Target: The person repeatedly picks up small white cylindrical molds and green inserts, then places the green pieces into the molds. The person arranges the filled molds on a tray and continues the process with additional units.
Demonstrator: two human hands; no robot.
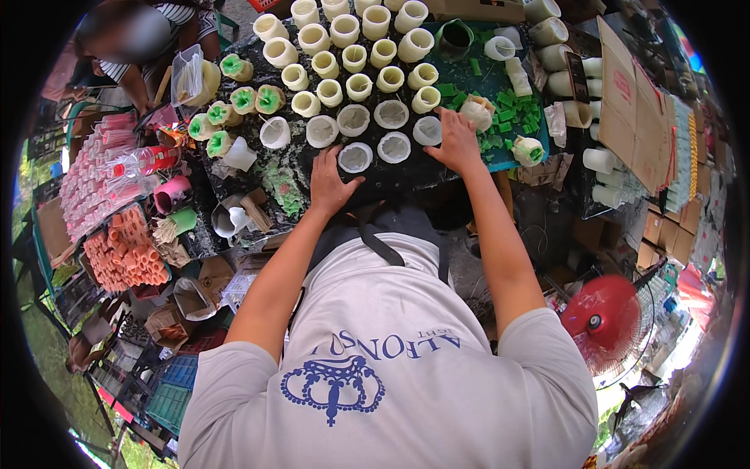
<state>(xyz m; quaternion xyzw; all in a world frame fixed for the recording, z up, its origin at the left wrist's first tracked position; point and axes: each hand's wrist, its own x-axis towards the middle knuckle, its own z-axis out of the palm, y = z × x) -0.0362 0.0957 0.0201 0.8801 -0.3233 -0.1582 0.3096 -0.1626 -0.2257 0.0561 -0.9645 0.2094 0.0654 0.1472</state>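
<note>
Left hand [330, 184]: reaches up from the lower edge on a bare, nearly straight forearm, palm down, fingers spread flat on the black worktable [391, 178]. It clasps nothing. The nearest thing is a white wax cup [355, 157], just beyond the fingertips and slightly to their right; whether a finger touches its rim cannot be told.

Right hand [457, 143]: extended farther up the table, palm down, fingers loosely bent and apart. Its fingertips lie against another white cup [427, 130] on the hand's left side; no closed grip shows. A third white cup [394, 147] sits between the two hands.

Beside the right hand, to its right: a spread of green wax chunks [512, 109] on a green mat.

Beyond both hands: rows of upright cream-coloured cups [358, 56]; left of these, several cups with green filling [244, 99].

Left margin: bundles of orange tubes [125, 254] and pink tubes [98, 180].

Lower right: a red fan [605, 316].
</note>
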